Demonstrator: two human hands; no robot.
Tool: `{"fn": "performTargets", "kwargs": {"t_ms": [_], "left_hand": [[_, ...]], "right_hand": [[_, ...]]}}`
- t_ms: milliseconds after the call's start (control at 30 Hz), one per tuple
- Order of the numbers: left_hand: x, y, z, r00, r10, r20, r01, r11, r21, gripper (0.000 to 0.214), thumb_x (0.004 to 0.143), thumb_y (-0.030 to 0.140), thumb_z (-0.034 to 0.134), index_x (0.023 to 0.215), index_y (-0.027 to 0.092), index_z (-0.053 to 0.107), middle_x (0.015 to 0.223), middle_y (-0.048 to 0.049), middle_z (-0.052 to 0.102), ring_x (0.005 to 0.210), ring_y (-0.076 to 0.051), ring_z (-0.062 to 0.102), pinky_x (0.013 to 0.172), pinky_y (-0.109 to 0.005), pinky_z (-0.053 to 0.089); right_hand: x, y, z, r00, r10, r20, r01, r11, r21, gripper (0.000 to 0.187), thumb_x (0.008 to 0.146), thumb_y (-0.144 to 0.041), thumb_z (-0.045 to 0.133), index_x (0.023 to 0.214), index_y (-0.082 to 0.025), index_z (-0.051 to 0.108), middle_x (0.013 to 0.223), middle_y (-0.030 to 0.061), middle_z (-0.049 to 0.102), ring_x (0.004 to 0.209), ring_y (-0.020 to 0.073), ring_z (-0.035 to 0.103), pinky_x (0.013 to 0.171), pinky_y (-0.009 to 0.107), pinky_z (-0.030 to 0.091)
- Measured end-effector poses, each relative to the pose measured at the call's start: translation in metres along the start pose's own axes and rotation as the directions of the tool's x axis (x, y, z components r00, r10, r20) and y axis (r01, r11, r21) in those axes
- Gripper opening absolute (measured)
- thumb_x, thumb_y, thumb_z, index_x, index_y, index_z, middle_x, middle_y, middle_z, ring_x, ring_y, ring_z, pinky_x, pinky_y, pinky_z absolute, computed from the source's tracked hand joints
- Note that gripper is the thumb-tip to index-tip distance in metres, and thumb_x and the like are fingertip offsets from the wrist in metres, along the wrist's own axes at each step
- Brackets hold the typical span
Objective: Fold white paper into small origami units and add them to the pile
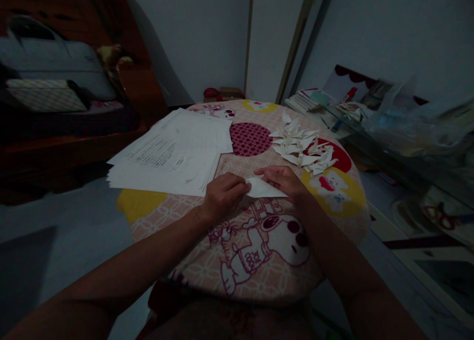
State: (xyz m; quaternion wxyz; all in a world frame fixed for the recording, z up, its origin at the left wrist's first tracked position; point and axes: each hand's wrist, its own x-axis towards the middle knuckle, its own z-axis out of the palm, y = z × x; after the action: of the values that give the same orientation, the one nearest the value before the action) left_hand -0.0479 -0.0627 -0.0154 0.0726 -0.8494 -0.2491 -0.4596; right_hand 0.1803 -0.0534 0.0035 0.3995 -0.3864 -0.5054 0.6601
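Observation:
A small folded white paper (263, 188) lies on a round table covered with a pink cartoon-print cloth (259, 251). My left hand (222, 196) is curled, its fingers pinching the paper's left edge. My right hand (282, 179) lies over the paper's top right edge, fingers bent and pressing it down. Both hands touch the same piece. A pile of several folded white paper shapes (301, 147) sits beyond my right hand.
A spread stack of printed white sheets (174, 155) covers the table's left part. To the right, a low glass shelf holds books (314, 100) and plastic bags (414, 120). A wooden bench with bags (55, 68) stands at left.

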Motion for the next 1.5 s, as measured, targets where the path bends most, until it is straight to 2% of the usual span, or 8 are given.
{"fn": "performTargets", "kwargs": {"t_ms": [200, 367, 567, 800, 1067, 1167, 1300, 1500], "left_hand": [[-0.004, 0.001, 0.003, 0.984, 0.082, 0.158, -0.085, 0.996, 0.016, 0.019, 0.095, 0.034, 0.059, 0.084, 0.022, 0.068, 0.080, -0.0042, 0.070, 0.074, -0.017, 0.061, 0.069, -0.032, 0.046], [-0.001, 0.001, 0.003, 0.950, 0.191, 0.246, -0.188, 0.982, -0.037, 0.019, 0.097, 0.025, 0.054, 0.087, 0.019, 0.069, 0.086, -0.0061, 0.071, 0.080, -0.018, 0.062, 0.074, -0.032, 0.047], [-0.006, 0.002, 0.009, 0.890, 0.183, 0.417, -0.176, 0.983, -0.054, 0.019, 0.098, 0.025, 0.055, 0.103, 0.019, 0.073, 0.097, -0.0082, 0.073, 0.086, -0.019, 0.064, 0.076, -0.032, 0.050], [-0.008, 0.022, 0.018, 0.843, 0.059, 0.535, -0.084, 0.996, 0.023, 0.018, 0.098, 0.025, 0.056, 0.096, 0.015, 0.072, 0.095, -0.0099, 0.072, 0.083, -0.021, 0.061, 0.072, -0.033, 0.051], [-0.005, 0.043, 0.022, 0.837, -0.036, 0.546, 0.036, 0.999, 0.011, 0.017, 0.096, 0.025, 0.057, 0.092, 0.016, 0.071, 0.094, -0.0096, 0.072, 0.086, -0.022, 0.064, 0.078, -0.034, 0.052], [-0.004, 0.029, 0.015, 0.812, -0.002, 0.583, 0.101, 0.985, -0.137, 0.022, 0.094, 0.033, 0.059, 0.089, 0.016, 0.072, 0.091, -0.0094, 0.073, 0.085, -0.023, 0.066, 0.081, -0.037, 0.054], [0.000, -0.009, 0.004, 0.842, 0.038, 0.537, 0.222, 0.885, -0.409, 0.023, 0.096, 0.021, 0.053, 0.097, 0.021, 0.077, 0.097, -0.0077, 0.077, 0.092, -0.019, 0.071, 0.083, -0.031, 0.055], [0.012, -0.039, -0.008, 0.753, 0.122, 0.646, 0.391, 0.706, -0.590, 0.040, 0.083, 0.008, 0.062, 0.115, 0.029, 0.075, 0.116, -0.0060, 0.077, 0.103, -0.019, 0.073, 0.090, -0.034, 0.058]], "right_hand": [[0.005, 0.002, -0.005, 0.998, -0.002, 0.064, 0.014, 0.983, -0.184, 0.040, 0.067, -0.024, 0.082, 0.105, -0.015, 0.075, 0.068, -0.0027, 0.066, 0.059, 0.0098, 0.056, 0.054, 0.021, 0.043], [0.014, -0.003, -0.012, 0.987, -0.029, 0.159, 0.095, 0.899, -0.427, 0.031, 0.070, -0.020, 0.074, 0.101, -0.014, 0.077, 0.066, -0.0033, 0.065, 0.059, 0.0097, 0.053, 0.053, 0.021, 0.039], [0.026, -0.005, 0.002, 0.967, -0.184, 0.175, 0.251, 0.598, -0.761, 0.030, 0.073, -0.005, 0.063, 0.093, -0.018, 0.080, 0.082, 0.0025, 0.077, 0.075, 0.0153, 0.066, 0.071, 0.027, 0.048], [0.031, -0.003, 0.009, 0.909, -0.373, 0.188, 0.312, 0.308, -0.899, 0.032, 0.084, -0.006, 0.056, 0.097, -0.021, 0.081, 0.098, 0.0071, 0.080, 0.095, 0.0240, 0.071, 0.093, 0.041, 0.051], [-0.026, 0.009, 0.007, 0.917, -0.335, 0.218, 0.340, 0.368, -0.865, 0.039, 0.082, -0.007, 0.053, 0.114, -0.016, 0.072, 0.105, 0.0104, 0.077, 0.093, 0.0217, 0.070, 0.087, 0.036, 0.054], [-0.045, 0.025, 0.014, 0.916, -0.321, 0.241, 0.339, 0.298, -0.892, 0.040, 0.082, -0.005, 0.051, 0.117, -0.015, 0.068, 0.110, 0.0125, 0.075, 0.100, 0.0234, 0.068, 0.090, 0.038, 0.053], [-0.053, 0.032, 0.025, 0.915, -0.294, 0.276, 0.328, 0.144, -0.934, 0.025, 0.088, -0.010, 0.059, 0.111, -0.015, 0.067, 0.107, 0.0134, 0.072, 0.101, 0.0258, 0.064, 0.091, 0.040, 0.051], [-0.047, 0.030, 0.029, 0.910, -0.251, 0.331, 0.337, -0.018, -0.941, 0.010, 0.092, -0.019, 0.067, 0.101, -0.016, 0.068, 0.099, 0.0105, 0.070, 0.094, 0.0243, 0.061, 0.082, 0.036, 0.050]]}}
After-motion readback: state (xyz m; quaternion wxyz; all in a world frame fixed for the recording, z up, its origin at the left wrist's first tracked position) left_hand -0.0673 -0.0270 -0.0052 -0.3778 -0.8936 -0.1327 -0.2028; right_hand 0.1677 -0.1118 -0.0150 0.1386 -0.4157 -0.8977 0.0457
